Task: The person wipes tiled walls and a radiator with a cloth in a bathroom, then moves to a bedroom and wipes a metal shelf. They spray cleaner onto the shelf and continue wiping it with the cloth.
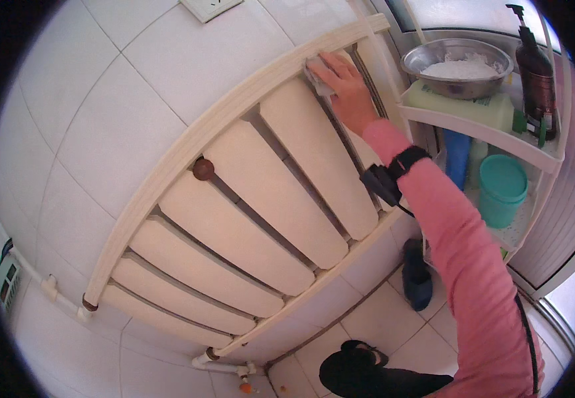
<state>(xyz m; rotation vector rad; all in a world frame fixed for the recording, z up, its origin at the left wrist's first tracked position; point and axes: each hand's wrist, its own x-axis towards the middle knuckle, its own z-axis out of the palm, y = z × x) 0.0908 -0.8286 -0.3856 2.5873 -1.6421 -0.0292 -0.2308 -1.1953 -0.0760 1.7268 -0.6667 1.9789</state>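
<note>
My right hand (343, 84) presses a greyish-white cloth or wipe (320, 84) to the top of a cream-coloured wall radiator (267, 199), at the gap just below its upper rail (247, 107). My fingers partly cover the wipe, and I cannot tell its exact kind. The radiator has several broad, flat upright panels with dark gaps between them. Near the rail, a round brown knob (203, 169) sits between two panels. A black strap with a small device (384, 184) is around my right wrist, over a pink sleeve. My left hand is out of view.
Right of the radiator, a white shelf rack (486, 132) holds a metal bowl of white powder (456, 67), a dark pump bottle (536, 79), a pale green bottle (461, 107) lying down, and a teal tub (502, 191). A dark slipper (417, 278) lies on the tiled floor.
</note>
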